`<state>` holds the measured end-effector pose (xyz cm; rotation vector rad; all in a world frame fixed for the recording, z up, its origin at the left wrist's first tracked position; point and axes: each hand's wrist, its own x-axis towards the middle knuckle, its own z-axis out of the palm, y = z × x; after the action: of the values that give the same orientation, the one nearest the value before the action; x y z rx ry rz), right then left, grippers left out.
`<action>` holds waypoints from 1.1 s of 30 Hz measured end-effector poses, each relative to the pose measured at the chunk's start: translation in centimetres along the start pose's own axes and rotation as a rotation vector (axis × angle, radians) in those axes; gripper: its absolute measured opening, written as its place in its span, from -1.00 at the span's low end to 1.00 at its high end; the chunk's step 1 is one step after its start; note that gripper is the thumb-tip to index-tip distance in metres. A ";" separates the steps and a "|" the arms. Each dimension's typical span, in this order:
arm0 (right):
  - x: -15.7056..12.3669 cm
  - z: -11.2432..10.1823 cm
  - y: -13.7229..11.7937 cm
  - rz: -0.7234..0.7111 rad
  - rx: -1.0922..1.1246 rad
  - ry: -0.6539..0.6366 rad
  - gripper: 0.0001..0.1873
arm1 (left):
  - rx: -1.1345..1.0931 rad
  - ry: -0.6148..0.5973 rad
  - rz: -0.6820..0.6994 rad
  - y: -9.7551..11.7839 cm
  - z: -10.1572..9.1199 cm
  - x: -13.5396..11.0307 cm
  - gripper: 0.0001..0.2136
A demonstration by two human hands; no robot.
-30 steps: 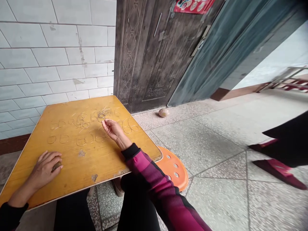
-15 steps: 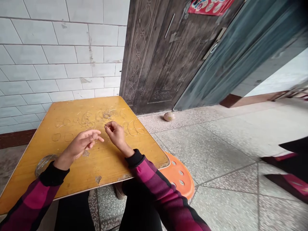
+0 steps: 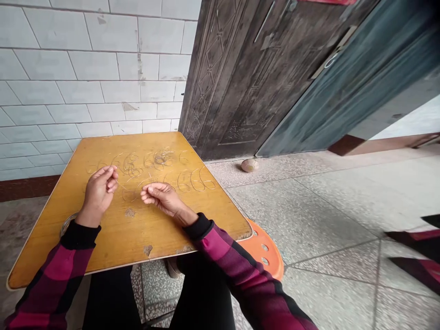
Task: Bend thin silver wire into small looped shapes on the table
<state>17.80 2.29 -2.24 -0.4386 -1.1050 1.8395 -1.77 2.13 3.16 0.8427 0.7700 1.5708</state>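
Over the yellow table [image 3: 113, 247], my left hand [image 3: 98, 192] is closed, thumb and forefinger pinched on a thin wire [image 3: 121, 184] that slants down to the right. My right hand [image 3: 161, 198] is also closed, its fingers curled together at the table's middle. A fine curved wire shows at its fingertips, though its full shape is hard to make out. Just beyond the right hand lie several bent wire loops [image 3: 197, 180], shaped like the figure 6. More wire pieces [image 3: 164, 158] are bunched farther back. A wire coil [image 3: 65, 223] is partly hidden behind my left wrist.
An orange stool [image 3: 266, 250] with holes stands by the table's right corner. Behind the table are a white tiled wall [image 3: 103, 68] and a dark carved door [image 3: 237, 82]. A roundish object [image 3: 249, 165] lies on the floor near the door. Dark-and-pink shapes show at the right edge.
My left hand has moved left and up, its extended fingers now closing into a pinch on the wire. My right hand has turned and lowered slightly. The view has shifted a little.
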 end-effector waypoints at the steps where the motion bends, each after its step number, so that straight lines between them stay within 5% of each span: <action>1: -0.2 0.3 0.3 -0.013 -0.036 -0.020 -0.70 | -0.049 0.032 -0.001 0.3 -0.4 0.4 -0.95; 9: -1.0 2.0 1.8 -0.229 -0.344 -0.146 -0.85 | -0.334 0.184 -0.097 0.9 -1.8 1.7 -0.78; 14: -1.0 1.9 1.5 -0.169 -0.158 -0.018 -0.78 | -0.119 0.062 0.062 0.2 -0.5 0.8 -0.93; 23: -0.1 1.2 1.0 -0.139 0.014 0.163 -0.69 | 0.082 0.014 0.007 -2.6 1.4 -1.5 -0.77; 28: 0.4 0.4 0.9 -0.284 -0.255 0.306 -0.68 | 0.152 0.015 0.046 -3.3 1.5 -1.7 -0.73; 33: 0.9 -0.4 1.1 -0.325 -0.555 0.294 -0.54 | 0.220 0.031 0.135 -3.8 1.5 -1.6 -0.76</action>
<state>16.97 3.08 -3.26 -0.7705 -1.3785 1.1289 1.65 1.16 0.59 1.0505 0.9364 1.6405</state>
